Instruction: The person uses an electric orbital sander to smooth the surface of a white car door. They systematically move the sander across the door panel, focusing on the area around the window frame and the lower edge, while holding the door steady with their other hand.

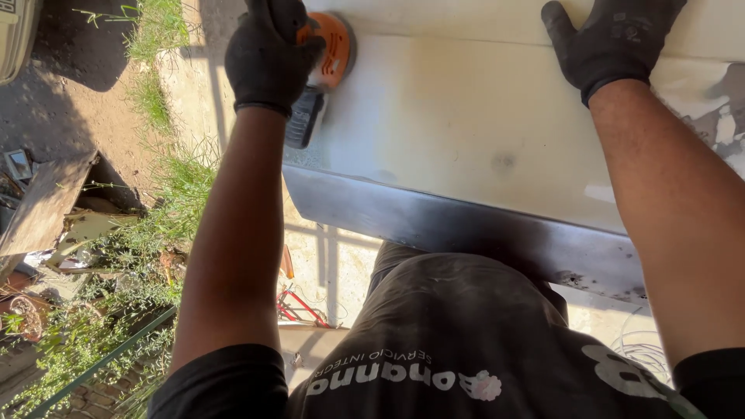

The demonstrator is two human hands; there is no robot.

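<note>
Head view: a pale panel is seen from above, worked on outdoors in hard sunlight by a person in a dark printed shirt.
Left hand: gloved in black, it is wrapped over the top of an orange and black sander; the fingers are curled closed around the tool's body.
Sander: it is pressed against the panel's upper left corner, its orange disc housing flat to the pale surface and its black lower part hanging just past the panel's left edge.
Right hand: also gloved in black, it is laid flat on the panel near the top right, fingers spread wide and nothing gripped; the fingertips are cut off by the frame's top edge.
Panel: the broad face is cream-white, with a small grey smudge near the middle and patchy, flaking finish at the far right. A dark bare-metal band is seen along the lower edge, closest to the person's body.
Arms: both forearms are bare and stretched forward, well apart, one at each side of the panel.
Surroundings: dry dirt, grass and weeds are seen at left, with a weathered wooden board and scattered scrap beside them. Red wire or tubing is lying on the sunlit concrete below the panel.
</note>
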